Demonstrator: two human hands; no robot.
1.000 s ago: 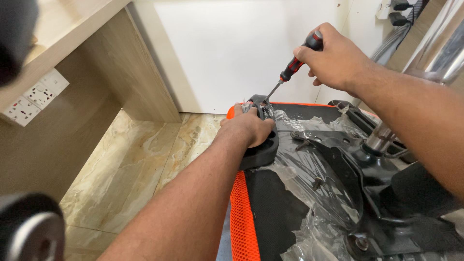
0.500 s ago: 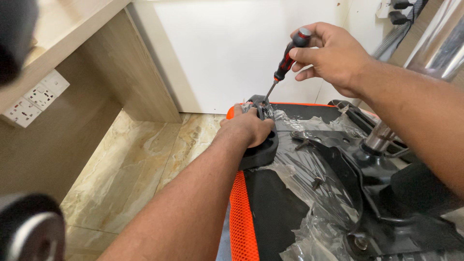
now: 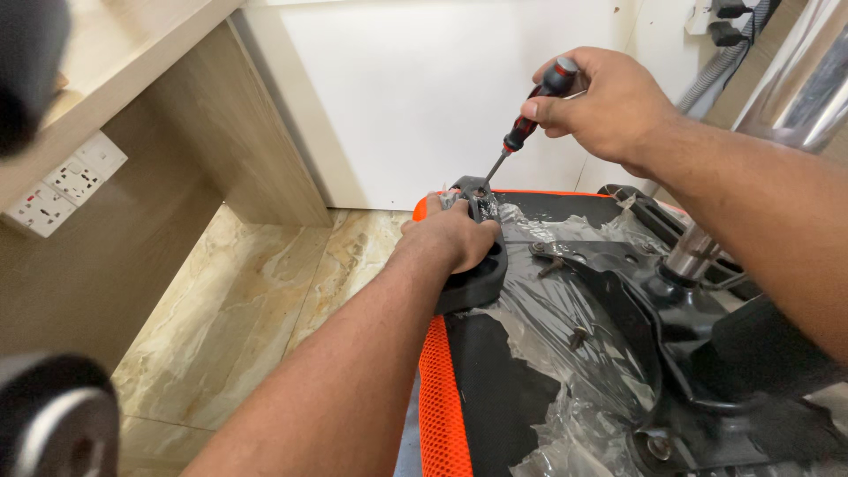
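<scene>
Red-and-black screwdriver (image 3: 530, 115) at upper centre, clenched in right hand (image 3: 605, 102), tip set into black armrest bracket (image 3: 477, 256) at centre frame; left hand (image 3: 455, 234) clamped over bracket. Risk, as judged: steeply slanted shaft camming out, jabbing left fingers (image 3: 424, 225); loose plastic wrap (image 3: 565, 309) fouling the screw. Beneath, upturned orange chair seat (image 3: 437, 397), marble floor (image 3: 238, 300), wooden panel (image 3: 230, 132) upper left.

1 head-worn view looks steeply down and forward from close above the upturned chair seat (image 3: 495, 389), floor (image 3: 238, 300) at 9 o'clock, wall (image 3: 415, 97) at 12 o'clock.
</scene>
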